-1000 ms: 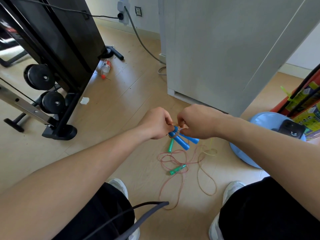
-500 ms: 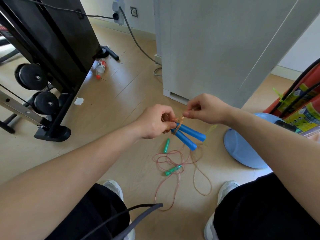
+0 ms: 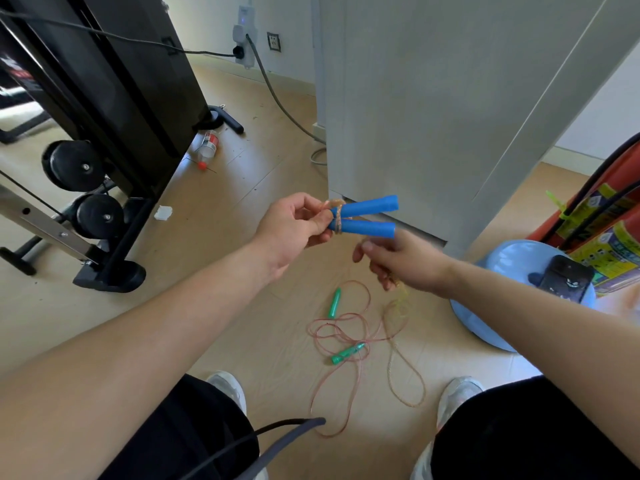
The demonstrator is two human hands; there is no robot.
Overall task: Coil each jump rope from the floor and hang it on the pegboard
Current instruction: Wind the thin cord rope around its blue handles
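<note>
- Two blue jump rope handles [image 3: 365, 216] are held up in the air above the wooden floor [image 3: 242, 188], lying side by side and pointing to the right, one just above the other.
- A pale orange cord [image 3: 336, 216] is wrapped several times around the handles at their left ends, binding them together.
- The person's left hand [image 3: 294, 230] pinches the handles at that wrapped end, thumb and fingers closed on them.
- The right hand [image 3: 401, 263] sits just below and to the right of the handles, apart from them. Its fingers are curled loosely around a yellowish length of cord [image 3: 401, 299] that hangs down from under the hand to the floor.
- That cord ends in a loose loop on the floor between the person's feet.
- A second jump rope [image 3: 346, 332], with a thin pink cord and two green handles, lies uncoiled and tangled on the floor below the hands.
- The person's two white shoes [image 3: 457, 393] stand on either side of the floor ropes, with dark trousers at the bottom of the view.
- A tall grey cabinet [image 3: 450, 98] stands behind the hands.
- Black gym equipment [image 3: 104, 116] with round weights fills the left side.
- A light blue dome [image 3: 512, 271] with a dark phone [image 3: 566, 278] on it sits at the right, beside red fire extinguishers [image 3: 606, 230].
</note>
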